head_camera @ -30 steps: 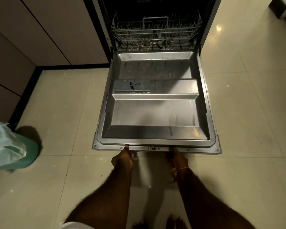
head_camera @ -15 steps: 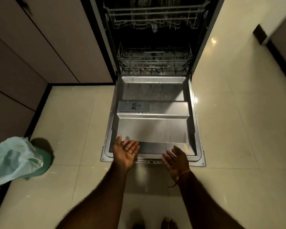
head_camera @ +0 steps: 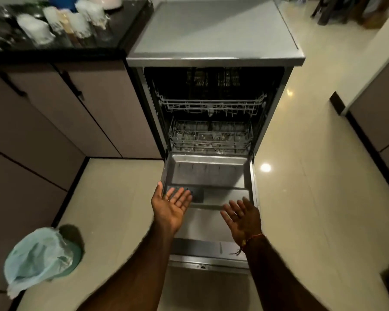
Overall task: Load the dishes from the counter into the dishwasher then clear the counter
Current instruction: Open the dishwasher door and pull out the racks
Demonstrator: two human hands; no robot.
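The dishwasher (head_camera: 216, 30) stands with its steel door (head_camera: 209, 171) folded flat down toward me. Inside, the upper rack (head_camera: 211, 106) and the lower rack (head_camera: 211, 138) are pushed in. My left hand (head_camera: 170, 205) hovers palm up over the door's left side, fingers apart, holding nothing. My right hand (head_camera: 243, 218), with a thread band at the wrist, floats open above the door's right side. Blurred dishes and containers (head_camera: 61, 25) crowd the dark counter (head_camera: 54, 50) at upper left.
Beige cabinet fronts (head_camera: 54, 122) line the left side. A green bin with a pale blue liner bag (head_camera: 41, 254) sits on the tiled floor at lower left. Open floor runs to the right of the dishwasher, bounded by a wall (head_camera: 373, 113).
Both hands have let go of the door's front edge and risen, palms open. The view has tilted upward, bringing the counter and dishwasher top into sight.
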